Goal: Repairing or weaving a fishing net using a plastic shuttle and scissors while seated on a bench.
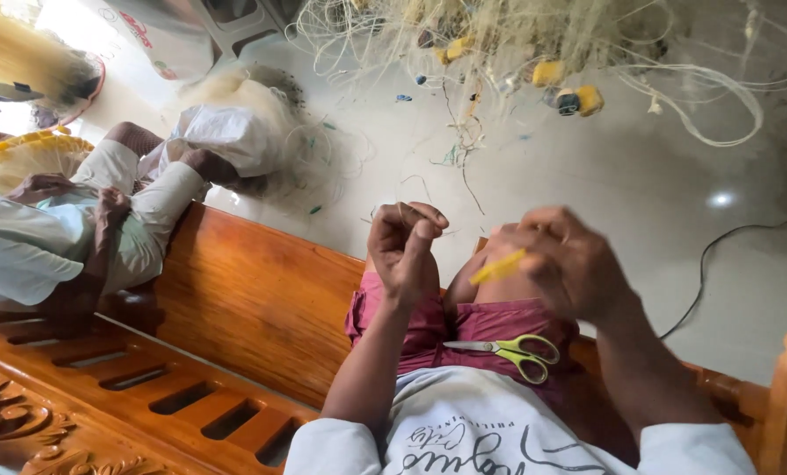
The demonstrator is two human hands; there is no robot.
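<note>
At frame centre, the left hand (405, 244) pinches fine net twine (429, 189) and should keep it taut while the blurred right hand (562, 259), grasping a yellow netting needle (497, 266), works close beside it.

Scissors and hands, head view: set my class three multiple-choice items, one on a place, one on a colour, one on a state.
1. Where do the scissors lie?
A. on the person's lap
B. on the floor
C. on the bench back

2. What colour are the scissor handles?
A. red
B. yellow-green
C. black

3. How is the left hand?
A. flat open
B. fingers pinched on thin line
C. resting on the bench

Answers: 1 A, they rest on the maroon shorts; 2 B, the loops show it; 3 B, fingertips meet, while the right hand holds a yellow tool.
</note>
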